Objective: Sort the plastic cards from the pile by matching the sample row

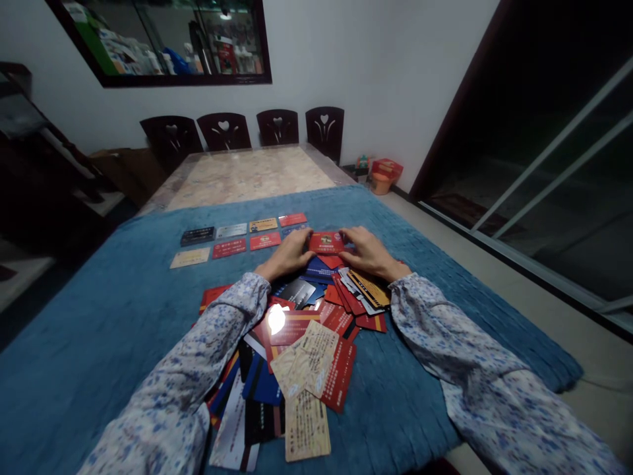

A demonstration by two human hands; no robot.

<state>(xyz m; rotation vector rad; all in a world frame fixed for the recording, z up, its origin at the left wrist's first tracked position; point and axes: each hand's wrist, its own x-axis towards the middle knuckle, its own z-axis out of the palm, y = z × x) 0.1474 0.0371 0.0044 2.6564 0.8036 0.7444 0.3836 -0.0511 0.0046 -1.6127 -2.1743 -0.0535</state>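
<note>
A red card (327,243) is held flat between my two hands, above the far end of a loose heap of cards. My left hand (291,252) grips its left edge with the fingertips and thumb. At the right edge, my right hand (368,251) pinches it the same way. Below lie several mixed cards: cream ones (307,425), a blue one (264,379), a silver one (297,293) and a yellow one (368,287). Beyond my left hand, cards lie in two rows, among them a black card (198,236), a pale card (190,258) and an orange card (263,225).
A blue cloth (113,297) covers the near part of the table; its far part is a patterned top (252,175). Dark chairs (225,132) stand along the far end. On the floor at the right is an orange bucket (380,183), near a glass sliding door (544,165).
</note>
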